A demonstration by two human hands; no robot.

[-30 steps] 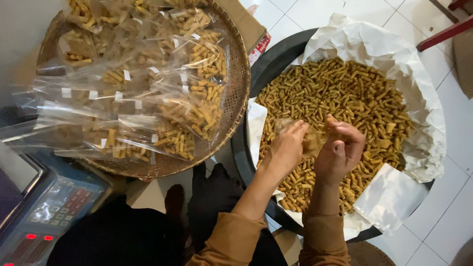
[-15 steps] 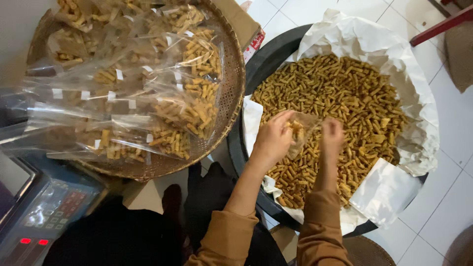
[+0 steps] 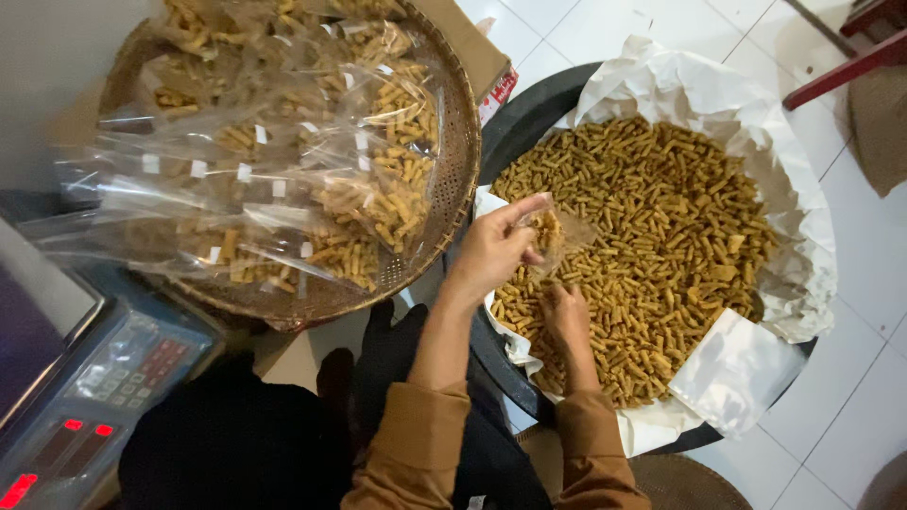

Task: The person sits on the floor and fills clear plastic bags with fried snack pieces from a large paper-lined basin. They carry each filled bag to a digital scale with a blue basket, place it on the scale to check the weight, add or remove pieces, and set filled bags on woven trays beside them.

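From the head view I see my left hand (image 3: 496, 247) raised just over the near-left rim of the black tub (image 3: 510, 127), fingers pinched on the mouth of a small clear bag (image 3: 559, 231). The bag sits right at that hand, above the left part of the snack heap, and it is partly filled. Its long axis runs roughly left to right, with the open end at my fingers and the closed end pointing right over the pile; its film is blurred, so I cannot tell the tilt more finely.

My right hand (image 3: 567, 316) is lower and nearer, pressed down into the yellow stick snacks (image 3: 652, 236), curled around some of them.

The snacks lie on white paper (image 3: 746, 99) lining the tub. To the left, a woven tray (image 3: 463, 142) carries filled clear bags (image 3: 312, 198) with small white labels. A weighing scale (image 3: 76, 397) sits at the near left.
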